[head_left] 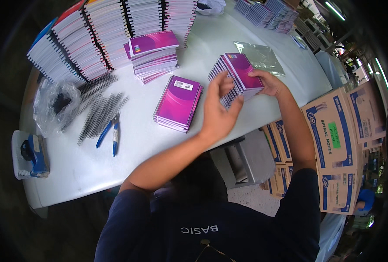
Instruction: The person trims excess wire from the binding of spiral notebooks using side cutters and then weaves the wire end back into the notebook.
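One dark shirt (202, 218) fills the lower centre. Right of centre, the right hand (269, 83) grips one purple notebook stack (242, 70); the left hand (221, 114) spreads before it, contact unclear. Farther left lie two purple piles (179, 102), one pair of pliers (115, 139).

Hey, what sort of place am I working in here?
Probably a notebook-binding workshop: loose spiral coils lie beside blue-handled pliers, purple spiral-bound notebooks stand in stacks on the table, and cardboard cartons are piled nearby.

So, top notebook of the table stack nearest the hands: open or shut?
Shut: the top notebook lies flat, purple side up, with no inside page facing up.
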`<action>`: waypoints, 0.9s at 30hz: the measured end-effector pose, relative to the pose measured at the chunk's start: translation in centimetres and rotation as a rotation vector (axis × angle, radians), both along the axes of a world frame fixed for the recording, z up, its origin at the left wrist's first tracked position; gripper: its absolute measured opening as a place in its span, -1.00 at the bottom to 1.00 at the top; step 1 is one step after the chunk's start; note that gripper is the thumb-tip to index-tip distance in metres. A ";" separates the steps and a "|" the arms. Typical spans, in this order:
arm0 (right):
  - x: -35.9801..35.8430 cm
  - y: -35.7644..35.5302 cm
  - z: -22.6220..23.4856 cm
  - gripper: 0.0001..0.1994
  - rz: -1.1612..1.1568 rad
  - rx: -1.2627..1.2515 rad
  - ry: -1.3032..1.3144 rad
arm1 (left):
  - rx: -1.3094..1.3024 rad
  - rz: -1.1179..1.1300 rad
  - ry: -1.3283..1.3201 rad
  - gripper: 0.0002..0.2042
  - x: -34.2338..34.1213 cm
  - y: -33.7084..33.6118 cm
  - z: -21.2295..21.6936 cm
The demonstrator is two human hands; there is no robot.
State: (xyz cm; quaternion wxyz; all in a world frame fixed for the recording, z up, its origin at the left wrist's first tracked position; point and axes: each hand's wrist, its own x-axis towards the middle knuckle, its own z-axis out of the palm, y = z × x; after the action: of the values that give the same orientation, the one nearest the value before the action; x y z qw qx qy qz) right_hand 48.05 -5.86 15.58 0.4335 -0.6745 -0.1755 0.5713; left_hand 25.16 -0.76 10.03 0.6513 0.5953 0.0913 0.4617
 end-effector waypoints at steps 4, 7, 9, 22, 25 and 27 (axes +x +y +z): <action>-0.5 -2.8 1.2 -0.49 -0.444 0.400 -1.435 | 0.404 0.247 0.444 -0.47 -4.8 7.1 5.2; -11.5 -2.7 2.2 -0.49 -0.237 0.807 -0.858 | 0.263 0.229 0.906 -0.30 -8.4 15.1 0.4; -15.8 -2.3 -3.6 -0.56 -0.202 0.623 -0.197 | 0.141 -0.050 0.900 -0.32 -8.2 15.4 -3.7; -21.3 2.9 -7.3 -0.61 -0.316 0.458 0.340 | -0.377 -0.313 0.414 -0.32 -11.1 9.0 -4.2; -21.6 1.7 -7.0 -0.48 -0.202 0.798 -0.006 | -0.331 -0.357 0.301 -0.30 -11.5 8.6 -2.0; -20.5 0.8 -6.2 -0.34 -0.017 0.902 -0.179 | -0.204 -0.363 0.282 -0.33 -11.7 8.3 -1.4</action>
State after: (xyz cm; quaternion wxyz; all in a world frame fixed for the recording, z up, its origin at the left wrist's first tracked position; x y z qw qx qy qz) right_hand 27.58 -5.01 9.39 0.6716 -0.4664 -0.4378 0.3739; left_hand 13.45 7.59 8.65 0.7610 0.5918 0.1189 0.2378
